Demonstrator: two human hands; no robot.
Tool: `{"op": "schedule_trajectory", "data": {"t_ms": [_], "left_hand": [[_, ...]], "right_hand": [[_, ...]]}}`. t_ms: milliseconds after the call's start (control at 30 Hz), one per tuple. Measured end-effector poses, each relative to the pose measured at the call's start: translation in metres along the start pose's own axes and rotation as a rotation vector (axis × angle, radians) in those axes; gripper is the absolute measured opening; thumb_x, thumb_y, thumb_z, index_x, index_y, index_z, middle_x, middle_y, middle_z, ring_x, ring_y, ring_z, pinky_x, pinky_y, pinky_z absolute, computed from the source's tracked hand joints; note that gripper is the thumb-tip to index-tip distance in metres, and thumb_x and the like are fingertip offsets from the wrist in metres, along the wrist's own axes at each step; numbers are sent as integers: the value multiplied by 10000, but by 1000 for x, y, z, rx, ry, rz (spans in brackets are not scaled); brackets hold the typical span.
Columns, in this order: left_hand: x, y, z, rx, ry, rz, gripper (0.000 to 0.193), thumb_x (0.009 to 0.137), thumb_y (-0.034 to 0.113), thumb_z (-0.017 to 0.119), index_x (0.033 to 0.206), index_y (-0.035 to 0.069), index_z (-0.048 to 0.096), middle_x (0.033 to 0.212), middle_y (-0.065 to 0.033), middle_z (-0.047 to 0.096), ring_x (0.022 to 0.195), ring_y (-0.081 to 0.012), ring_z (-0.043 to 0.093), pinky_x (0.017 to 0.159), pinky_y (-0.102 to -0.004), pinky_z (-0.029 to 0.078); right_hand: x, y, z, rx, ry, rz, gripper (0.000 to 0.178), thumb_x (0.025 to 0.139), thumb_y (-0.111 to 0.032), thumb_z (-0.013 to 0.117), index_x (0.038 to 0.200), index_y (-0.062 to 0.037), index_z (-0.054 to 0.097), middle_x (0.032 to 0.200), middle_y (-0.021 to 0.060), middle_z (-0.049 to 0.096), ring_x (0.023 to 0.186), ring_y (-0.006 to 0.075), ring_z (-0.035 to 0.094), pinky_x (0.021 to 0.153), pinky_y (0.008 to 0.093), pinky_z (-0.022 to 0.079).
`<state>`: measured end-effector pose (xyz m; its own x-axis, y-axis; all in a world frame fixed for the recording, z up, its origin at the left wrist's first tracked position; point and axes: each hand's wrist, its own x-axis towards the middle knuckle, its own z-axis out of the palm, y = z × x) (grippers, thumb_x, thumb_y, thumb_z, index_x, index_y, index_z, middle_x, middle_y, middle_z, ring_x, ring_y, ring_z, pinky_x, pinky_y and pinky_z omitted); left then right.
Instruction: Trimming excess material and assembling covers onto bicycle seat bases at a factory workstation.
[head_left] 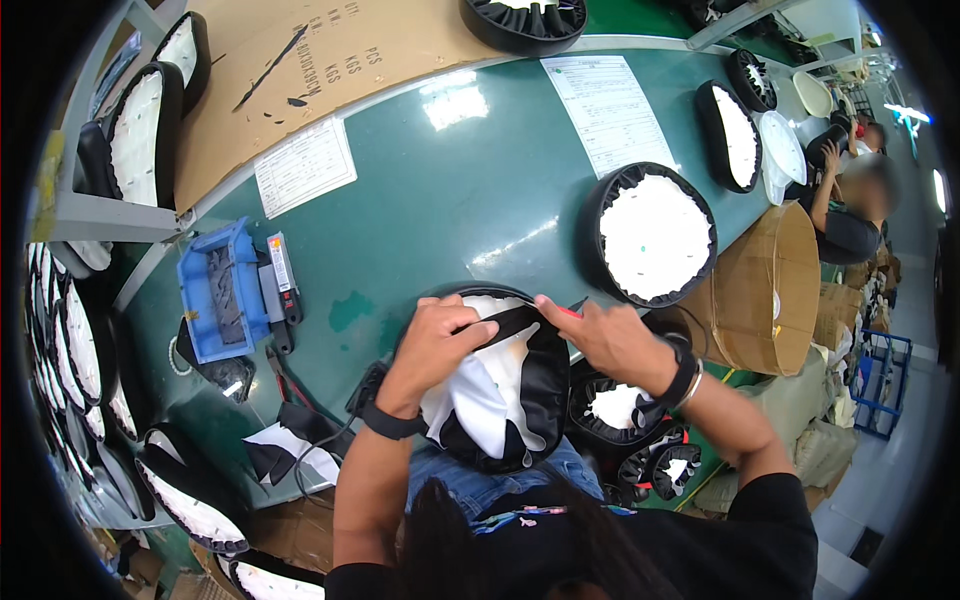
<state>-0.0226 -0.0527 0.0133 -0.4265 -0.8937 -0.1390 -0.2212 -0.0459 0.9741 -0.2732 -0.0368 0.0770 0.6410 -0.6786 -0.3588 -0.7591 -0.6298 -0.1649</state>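
At near edge of smooth green surface [410,210], left hand [440,340] pinches glossy black cover [545,390] around white pad [512,365]; right hand [615,345] clutches slim red tool [570,313] — slip could nick cover!

Black-and-white cushion [497,385], green tabletop [400,200]

A workbench [400,180], carton [750,295] and co-worker [848,240] suggest a workshop.

The table [400,210] is looking smooth and glossy, mirroring light. The cushion [545,395] is wearing creased, leather-like covering with a soft sheen; its cloth [476,405] is appearing matt. The bin [225,346] is looking plastic, the sheets [610,115] papery.
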Motion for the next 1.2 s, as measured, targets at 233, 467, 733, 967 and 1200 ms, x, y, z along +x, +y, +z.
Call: {"op": "schedule_trajectory", "data": {"t_ms": [233,467,733,967,1200], "left_hand": [[2,50,-49,-427,-52,490,366,699,116,682,506,31,383,494,-29,313,537,-195,323,642,-367,308],[-39,75,-103,-807,588,907,526,739,275,710,517,116,261,500,23,310,554,-128,348,642,-372,325],[-73,-26,-72,295,693,-164,443,845,181,632,1251,52,510,1299,-144,502,1172,-278,499,979,-365,381],[-92,18,-24,749,935,-104,110,853,103,621,880,-2,642,878,-144,650,826,-307,617,758,-395,479],[-6,9,74,800,384,146,290,771,318,690,771,30,653,732,-78,592,778,-256,509,708,-401,373]], "right_hand": [[-51,-73,41,343,29,606,567,909,-246,548,1423,-150,328,713,173,566,535,370,563,470,471,448],[-114,-134,73,414,-17,620,601,905,-256,562,1440,-153,306,670,163,528,500,340,565,424,449,450],[-65,-60,87,926,377,679,805,852,-286,657,1441,-29,173,1390,260,379,1207,356,506,947,395,447],[59,2,38,913,276,72,717,846,-243,669,1433,-134,272,1340,198,457,1094,350,561,931,380,440],[65,23,26,701,578,116,525,939,-292,518,1387,-87,336,1129,214,593,940,401,599,743,420,500]]}}
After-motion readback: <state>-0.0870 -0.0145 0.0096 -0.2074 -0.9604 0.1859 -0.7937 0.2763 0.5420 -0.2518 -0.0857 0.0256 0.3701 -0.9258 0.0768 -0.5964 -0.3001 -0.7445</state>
